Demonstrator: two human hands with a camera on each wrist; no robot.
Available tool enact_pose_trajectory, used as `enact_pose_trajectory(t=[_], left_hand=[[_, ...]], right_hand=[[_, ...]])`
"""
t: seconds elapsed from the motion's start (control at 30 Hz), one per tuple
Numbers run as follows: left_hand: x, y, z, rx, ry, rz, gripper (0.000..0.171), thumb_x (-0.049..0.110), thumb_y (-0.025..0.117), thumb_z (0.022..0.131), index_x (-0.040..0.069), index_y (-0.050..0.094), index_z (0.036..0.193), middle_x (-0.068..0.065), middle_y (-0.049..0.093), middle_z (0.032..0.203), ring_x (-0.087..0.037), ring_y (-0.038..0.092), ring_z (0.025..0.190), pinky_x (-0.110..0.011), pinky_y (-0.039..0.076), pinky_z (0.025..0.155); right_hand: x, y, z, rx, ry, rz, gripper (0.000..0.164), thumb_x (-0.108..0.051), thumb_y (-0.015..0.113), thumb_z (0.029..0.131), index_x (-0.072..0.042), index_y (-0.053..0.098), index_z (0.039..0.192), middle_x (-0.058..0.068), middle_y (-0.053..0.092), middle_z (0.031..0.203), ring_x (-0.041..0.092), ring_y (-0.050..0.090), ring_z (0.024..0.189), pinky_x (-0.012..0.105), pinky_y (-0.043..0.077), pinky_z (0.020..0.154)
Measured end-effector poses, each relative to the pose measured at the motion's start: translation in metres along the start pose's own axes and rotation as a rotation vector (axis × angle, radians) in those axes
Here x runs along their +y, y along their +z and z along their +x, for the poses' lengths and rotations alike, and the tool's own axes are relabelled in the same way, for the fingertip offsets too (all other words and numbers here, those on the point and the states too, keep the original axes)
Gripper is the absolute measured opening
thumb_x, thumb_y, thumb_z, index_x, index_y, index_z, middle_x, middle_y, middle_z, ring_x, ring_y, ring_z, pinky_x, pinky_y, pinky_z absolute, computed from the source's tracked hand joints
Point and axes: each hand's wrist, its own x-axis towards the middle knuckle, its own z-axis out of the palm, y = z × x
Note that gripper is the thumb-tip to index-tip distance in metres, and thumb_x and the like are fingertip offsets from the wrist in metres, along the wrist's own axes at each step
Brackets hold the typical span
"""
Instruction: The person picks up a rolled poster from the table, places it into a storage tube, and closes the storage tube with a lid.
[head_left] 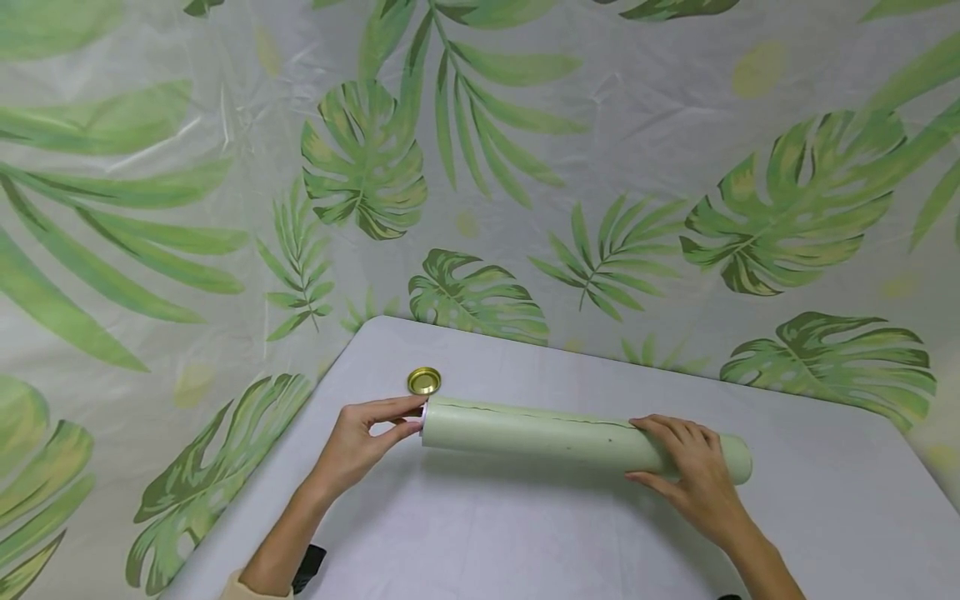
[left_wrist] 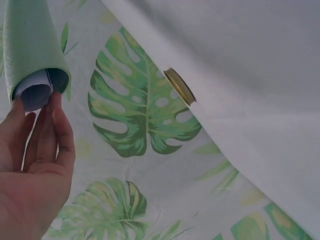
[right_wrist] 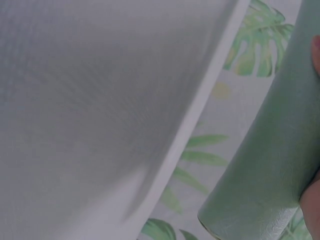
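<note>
A long pale green tube [head_left: 525,429] is held level above the white table, its left end uncapped. Inside that end, in the left wrist view, sits a rolled white sheet [left_wrist: 35,90] of what looks like paper. My left hand [head_left: 358,442] pinches the edge of this roll between thumb and fingers at the tube's mouth. Near the tube's other end, my right hand [head_left: 693,475] grips it from above, fingers over the far side and thumb on the near side. A round gold lid [head_left: 424,381] lies on the table just behind the open end.
The white table [head_left: 525,533] has rounded corners and stands against a wall covering [head_left: 495,225] printed with green leaves. Its left edge runs past my left forearm. Something black [head_left: 309,569] shows beside my left sleeve.
</note>
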Motion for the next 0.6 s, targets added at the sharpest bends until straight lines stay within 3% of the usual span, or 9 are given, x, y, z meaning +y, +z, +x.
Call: enact_pose_trajectory(t=[0.3, 0.43, 0.6], left_hand=[[-0.006, 0.001, -0.002, 0.004, -0.007, 0.005, 0.039, 0.010, 0.079, 0.090, 0.009, 0.074, 0.129, -0.009, 0.078, 0.120, -0.022, 0.075, 0.110, -0.027, 0.060, 0.092], [-0.006, -0.005, -0.004, 0.003, -0.063, 0.045, 0.038, 0.015, 0.080, 0.091, 0.012, 0.074, 0.128, -0.008, 0.079, 0.117, -0.027, 0.074, 0.112, -0.034, 0.059, 0.095], [-0.011, -0.016, -0.003, -0.023, -0.166, 0.184, 0.042, 0.024, 0.080, 0.092, 0.013, 0.072, 0.132, -0.008, 0.076, 0.125, -0.030, 0.069, 0.122, -0.051, 0.054, 0.103]], right_hand=[[-0.001, 0.002, 0.000, -0.001, -0.004, -0.002, 0.081, -0.024, 0.096, 0.062, -0.016, 0.065, 0.136, 0.011, 0.066, 0.130, 0.033, 0.054, 0.120, 0.051, 0.031, 0.099], [-0.001, 0.001, 0.000, -0.003, -0.011, -0.012, 0.081, -0.026, 0.095, 0.063, -0.016, 0.065, 0.137, 0.013, 0.066, 0.130, 0.034, 0.055, 0.120, 0.052, 0.032, 0.098], [0.000, -0.001, -0.001, 0.001, -0.006, -0.022, 0.080, -0.029, 0.095, 0.062, -0.018, 0.065, 0.136, 0.010, 0.066, 0.129, 0.032, 0.055, 0.117, 0.051, 0.032, 0.095]])
